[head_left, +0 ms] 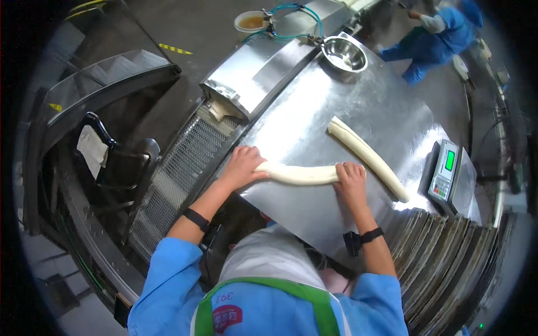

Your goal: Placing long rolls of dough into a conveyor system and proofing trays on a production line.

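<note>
A thick, pale roll of dough [302, 175] stretches across the near part of the steel table [297, 120]. My left hand [243, 167] is closed around its left end, with the thumb along the near side. At the opposite end, my right hand [351, 178] grips the dough from above, fingers bent over it. A second, longer dough roll [370, 158] lies slantwise on the table beyond and to the right of my right hand, with a seam along its upper part. The undersides of both rolls are hidden.
A digital scale [446, 173] stands at the table's right edge, near a row of upright trays [443, 257]. A steel bowl [344, 54] sits at the far end. Along the left runs a mesh conveyor [185, 151] with a metal cover [258, 73]. A person in blue [431, 42] is beyond.
</note>
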`<state>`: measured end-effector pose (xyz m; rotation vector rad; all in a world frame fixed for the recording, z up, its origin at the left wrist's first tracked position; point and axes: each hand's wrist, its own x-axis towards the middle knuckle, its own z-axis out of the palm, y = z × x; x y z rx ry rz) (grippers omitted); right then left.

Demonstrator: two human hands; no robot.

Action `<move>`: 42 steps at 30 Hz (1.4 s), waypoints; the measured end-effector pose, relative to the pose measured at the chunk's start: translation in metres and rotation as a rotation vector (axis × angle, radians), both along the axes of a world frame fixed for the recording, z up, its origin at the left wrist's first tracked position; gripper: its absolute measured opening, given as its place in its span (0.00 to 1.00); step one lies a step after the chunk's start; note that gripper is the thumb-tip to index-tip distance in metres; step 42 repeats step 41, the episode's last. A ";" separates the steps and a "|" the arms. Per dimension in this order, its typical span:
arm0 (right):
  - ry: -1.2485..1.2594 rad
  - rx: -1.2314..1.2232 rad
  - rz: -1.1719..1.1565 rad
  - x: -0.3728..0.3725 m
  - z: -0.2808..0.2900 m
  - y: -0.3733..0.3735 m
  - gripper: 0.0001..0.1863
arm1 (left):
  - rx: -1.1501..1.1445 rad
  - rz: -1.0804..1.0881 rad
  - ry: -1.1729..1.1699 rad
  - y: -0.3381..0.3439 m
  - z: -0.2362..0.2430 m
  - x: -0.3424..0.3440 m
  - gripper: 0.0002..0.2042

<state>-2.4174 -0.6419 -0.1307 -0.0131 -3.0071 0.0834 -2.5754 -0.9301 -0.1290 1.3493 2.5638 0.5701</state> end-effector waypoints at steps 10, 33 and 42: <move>-0.069 -0.105 -0.401 0.048 -0.019 0.095 0.17 | -0.094 0.255 0.016 0.027 0.003 0.023 0.09; -0.323 -0.315 -0.072 0.002 -0.007 -0.006 0.32 | 0.017 0.330 0.021 -0.022 -0.045 0.070 0.23; -0.059 0.430 0.289 0.030 -0.048 -0.077 0.39 | 0.433 0.519 0.559 -0.007 -0.102 0.079 0.18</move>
